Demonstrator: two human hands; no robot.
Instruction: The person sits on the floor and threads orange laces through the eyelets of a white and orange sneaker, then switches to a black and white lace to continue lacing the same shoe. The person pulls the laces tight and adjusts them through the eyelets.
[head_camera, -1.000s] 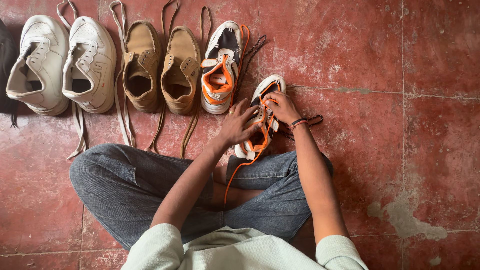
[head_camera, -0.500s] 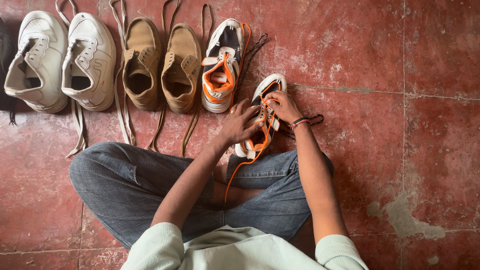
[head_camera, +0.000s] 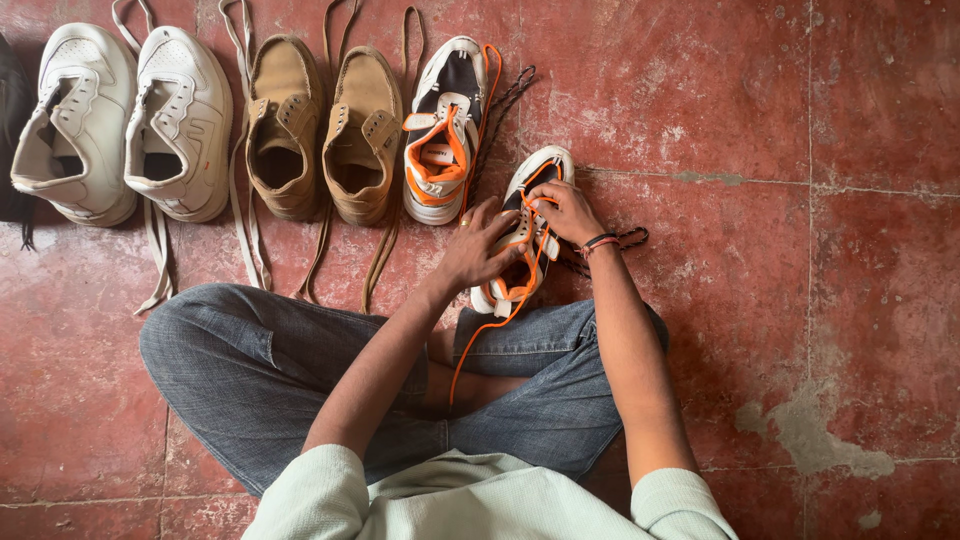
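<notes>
A white and orange sneaker (head_camera: 545, 168) lies on the red floor in front of my crossed legs. My left hand (head_camera: 478, 250) grips its left side near the tongue. My right hand (head_camera: 565, 212) pinches the orange lace (head_camera: 478, 335) at the eyelets near the toe. The lace's loose end trails down over my jeans. A dark braided lace (head_camera: 630, 239) lies under my right wrist.
The matching white and orange sneaker (head_camera: 444, 130) stands to the upper left, with an orange lace beside it. Further left is a tan pair (head_camera: 325, 130) with loose brown laces, then a white pair (head_camera: 125, 125). A dark object (head_camera: 10, 120) sits at the left edge.
</notes>
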